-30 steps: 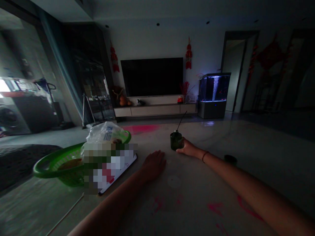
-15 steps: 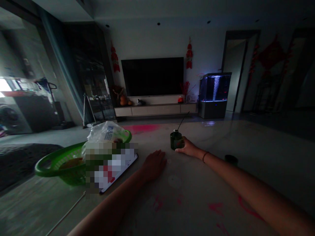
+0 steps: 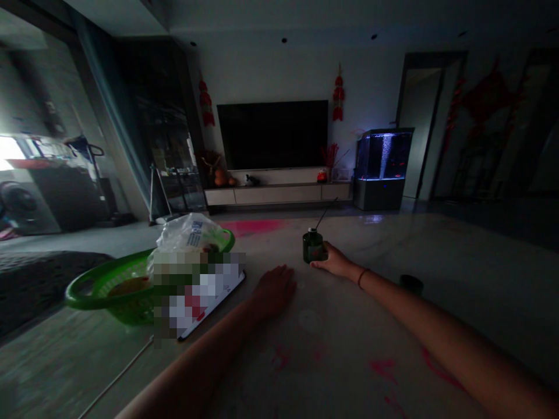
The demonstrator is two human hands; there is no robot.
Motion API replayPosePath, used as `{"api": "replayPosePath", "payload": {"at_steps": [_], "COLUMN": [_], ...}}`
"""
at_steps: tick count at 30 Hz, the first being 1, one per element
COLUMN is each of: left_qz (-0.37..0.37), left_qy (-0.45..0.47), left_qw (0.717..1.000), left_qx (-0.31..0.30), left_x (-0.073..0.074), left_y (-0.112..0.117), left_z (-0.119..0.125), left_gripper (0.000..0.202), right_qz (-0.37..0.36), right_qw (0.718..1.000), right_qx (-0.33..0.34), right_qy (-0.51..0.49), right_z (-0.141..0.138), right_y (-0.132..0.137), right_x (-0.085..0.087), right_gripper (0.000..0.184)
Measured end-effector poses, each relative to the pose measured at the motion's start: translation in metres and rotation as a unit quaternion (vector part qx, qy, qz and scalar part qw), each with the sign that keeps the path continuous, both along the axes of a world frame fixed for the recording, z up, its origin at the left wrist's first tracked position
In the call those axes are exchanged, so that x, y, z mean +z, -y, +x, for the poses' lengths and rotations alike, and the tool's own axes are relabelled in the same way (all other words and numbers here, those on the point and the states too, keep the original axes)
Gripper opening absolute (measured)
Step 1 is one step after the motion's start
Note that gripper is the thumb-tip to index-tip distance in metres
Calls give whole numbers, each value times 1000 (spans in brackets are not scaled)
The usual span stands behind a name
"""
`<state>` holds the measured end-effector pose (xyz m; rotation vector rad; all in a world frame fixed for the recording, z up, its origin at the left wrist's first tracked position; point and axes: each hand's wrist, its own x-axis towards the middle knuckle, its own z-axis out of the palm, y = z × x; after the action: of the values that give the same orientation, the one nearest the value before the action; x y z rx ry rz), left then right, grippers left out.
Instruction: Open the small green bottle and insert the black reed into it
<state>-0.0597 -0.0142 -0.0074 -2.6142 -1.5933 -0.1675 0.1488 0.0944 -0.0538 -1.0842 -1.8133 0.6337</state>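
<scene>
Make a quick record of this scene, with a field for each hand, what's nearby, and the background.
Left hand: resting flat on the glossy tabletop, holding nothing
Right hand: fingers against a dark green glass bottle with a thin black stick rising from it
Right wrist: thin dark bracelet
Nearby: green plastic basket, plastic bag, small dark round object
Background: wall-mounted TV, lit aquarium

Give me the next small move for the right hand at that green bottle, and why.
I'd probably curl the right hand around the dark green glass bottle to steady it: its fingers only seem to meet the bottle's lower side, and a thin dark stick rises from the neck. The left hand lies flat on the table, apart from the bottle.
</scene>
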Motion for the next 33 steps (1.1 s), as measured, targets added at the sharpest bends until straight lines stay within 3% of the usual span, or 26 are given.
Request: {"api": "replayPosePath", "payload": {"at_steps": [6, 10, 22, 33], "left_qz": [-10, -19, 6, -3], "left_qy": [-8, -1, -3, 3], "left_qw": [1000, 1000, 1000, 1000], "left_qx": [8, 16, -4, 1], "left_x": [2, 5, 0, 0], "left_y": [1, 3, 0, -1], "left_z": [0, 1, -1, -1], "left_gripper": [47, 46, 47, 46], "right_qz": [-26, -23, -18, -32], "right_qw": [999, 1000, 1000, 999], "right_qx": [33, 15, 10, 28], "right_qy": [-3, -5, -9, 9], "right_z": [0, 0, 1, 2], "right_y": [4, 9, -1, 2], "right_x": [7, 11, 1, 5], "right_gripper": [49, 46, 46, 45]}}
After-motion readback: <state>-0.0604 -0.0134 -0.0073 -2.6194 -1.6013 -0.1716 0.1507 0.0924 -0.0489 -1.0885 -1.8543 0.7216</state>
